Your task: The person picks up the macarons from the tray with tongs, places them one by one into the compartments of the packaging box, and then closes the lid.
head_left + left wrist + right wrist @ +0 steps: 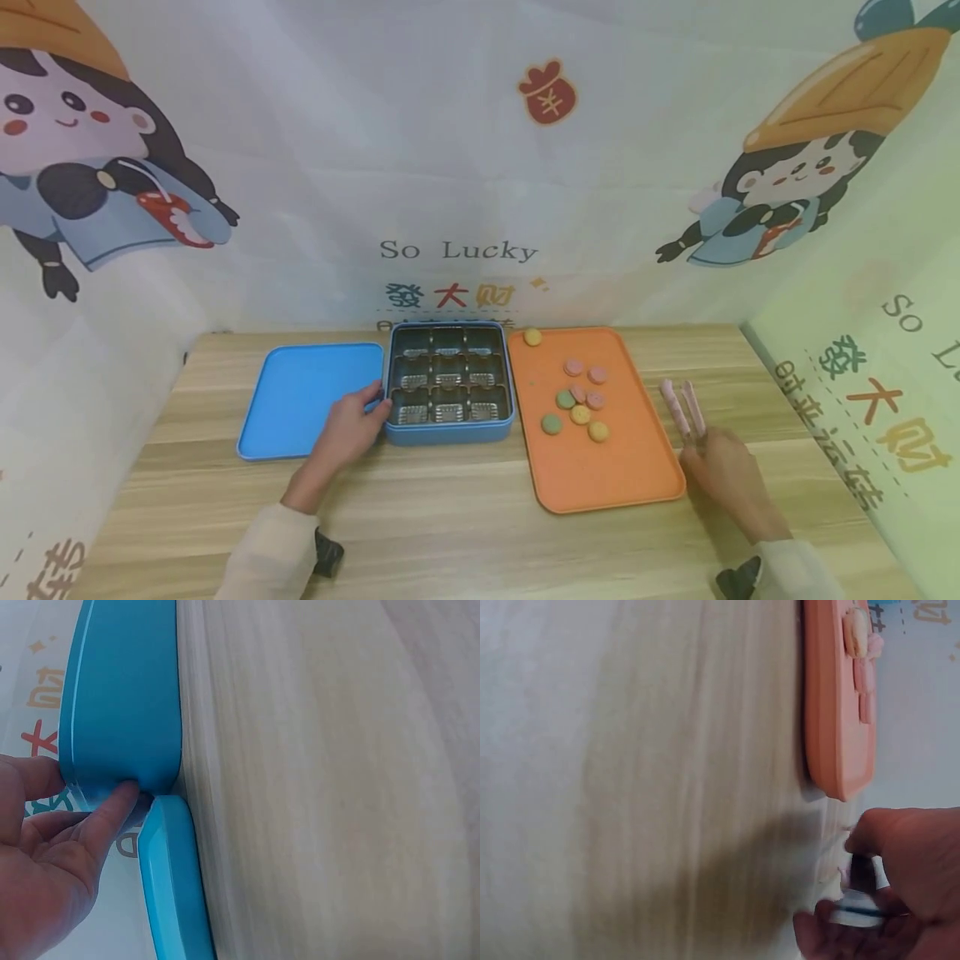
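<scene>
A blue box [450, 434] with a dark divided insert [448, 369] stands at the middle back of the table. My left hand [353, 428] holds its near left side, one digit at the rim and another against the outer wall, as the left wrist view shows. On the right, my right hand [729, 472] grips the rear end of pink tongs [674, 407], whose two arms point away, spread apart. The right wrist view blurs these fingers. Several small macarons, pink [573, 367], green [551, 424] and yellow [597, 431], lie on an orange tray [607, 479] between the hands.
Left of the box lies a blue lid [307, 396], its edge close to the box. A printed cloth [450, 167] hangs behind and along the sides of the wooden table [420, 517]. One yellow macaron [532, 337] sits in the tray's far left corner.
</scene>
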Tool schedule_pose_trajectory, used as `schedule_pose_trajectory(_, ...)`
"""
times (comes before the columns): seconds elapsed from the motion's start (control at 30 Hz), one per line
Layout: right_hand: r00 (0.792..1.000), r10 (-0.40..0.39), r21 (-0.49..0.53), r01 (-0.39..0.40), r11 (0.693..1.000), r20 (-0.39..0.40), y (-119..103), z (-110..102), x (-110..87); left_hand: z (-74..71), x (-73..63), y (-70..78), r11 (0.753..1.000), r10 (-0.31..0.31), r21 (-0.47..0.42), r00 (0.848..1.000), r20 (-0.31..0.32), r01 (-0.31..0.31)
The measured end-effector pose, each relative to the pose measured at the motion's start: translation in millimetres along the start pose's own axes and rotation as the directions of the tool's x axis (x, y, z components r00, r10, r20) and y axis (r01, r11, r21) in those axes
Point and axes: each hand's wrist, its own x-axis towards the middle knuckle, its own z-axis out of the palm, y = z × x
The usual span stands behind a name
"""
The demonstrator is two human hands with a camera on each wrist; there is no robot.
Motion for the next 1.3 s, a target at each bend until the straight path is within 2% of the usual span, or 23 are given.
schedule_pose_trajectory(0.13,0.999,-0.013,0.009,0.013,1.0,-0.042,0.2,0.0,3.5,0.2,2.6,-0.7,1.0,-0.004,0.013,1.0,-0.006,0.004)
schedule_pose_trajectory(0.23,0.994,-0.034,0.021,0.036,0.999,-0.106,-2.9,-1.0,5.6,-0.3,3.0,-0.8,1.0,-0.015,0.017,1.0,-0.005,0.015)
schedule_pose_trajectory(0.33,0.977,-0.095,0.057,0.108,0.992,-0.192,-9.0,-1.8,8.9,-1.3,3.3,-0.9,1.0,-0.024,0.01,1.0,-0.003,0.024)
schedule_pose_trajectory(0.43,0.949,-0.192,0.053,0.211,0.976,-0.25,-17.2,-2.2,12.3,-2.2,3.3,-0.7,1.0,-0.028,0.011,1.0,0.0,0.028)
schedule_pose_trajectory(0.53,0.944,-0.248,0.054,0.265,0.963,-0.217,-26.6,-2.4,14.0,-2.4,3.0,-0.1,1.0,-0.028,0.012,1.0,0.007,0.028)
schedule_pose_trajectory(0.67,0.951,-0.275,0.04,0.283,0.958,-0.143,-38.9,-0.8,15.7,-1.5,3.0,0.0,1.0,-0.029,0.004,0.999,0.018,0.029)
schedule_pose_trajectory(0.83,0.939,-0.321,-0.025,0.321,0.947,-0.122,-50.0,3.1,20.4,0.0,3.0,-1.0,1.0,-0.03,-0.005,0.999,0.02,0.03)
schedule_pose_trajectory(1.17,0.956,-0.29,0.025,0.291,0.956,-0.043,-55.8,10.4,26.1,1.2,1.3,0.0,1.0,-0.028,-0.005,0.999,0.025,0.028)
schedule_pose_trajectory(1.3,0.954,-0.297,0.024,0.298,0.954,-0.04,-56.9,11.5,27.5,1.3,1.3,-0.6,0.999,-0.034,-0.011,0.999,0.033,0.035)
